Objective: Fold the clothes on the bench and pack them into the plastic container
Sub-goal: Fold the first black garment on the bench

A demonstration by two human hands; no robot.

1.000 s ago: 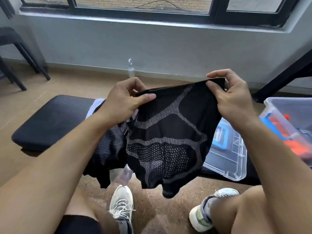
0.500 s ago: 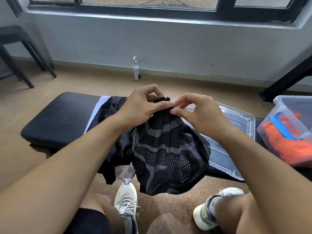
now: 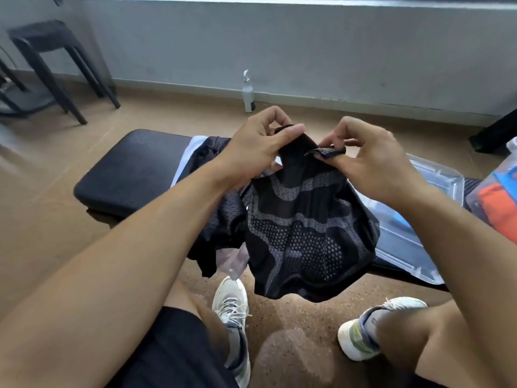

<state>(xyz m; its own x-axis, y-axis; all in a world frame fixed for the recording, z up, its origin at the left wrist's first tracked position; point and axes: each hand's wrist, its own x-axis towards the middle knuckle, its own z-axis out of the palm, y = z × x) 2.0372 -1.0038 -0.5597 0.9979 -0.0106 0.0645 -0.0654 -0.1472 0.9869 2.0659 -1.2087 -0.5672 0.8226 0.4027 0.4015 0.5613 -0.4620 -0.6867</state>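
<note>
I hold a black garment with a grey woven pattern in the air in front of the black padded bench. My left hand pinches its top edge, and my right hand pinches the same edge just to the right, a folded flap between thumb and fingers. The cloth hangs down bunched below both hands. More dark mesh clothes with a white panel lie on the bench behind it. At the right edge stands a clear plastic container with orange cloth inside.
A clear lid lies flat on the bench to the right of the garment. A small white bottle stands by the grey wall. Black stool legs are at the far left. My two white shoes rest on the brown floor.
My hands, wide apart with the garment spread a second ago, have come together at its top edge. The cloth now hangs bunched. My view has tilted downward.
</note>
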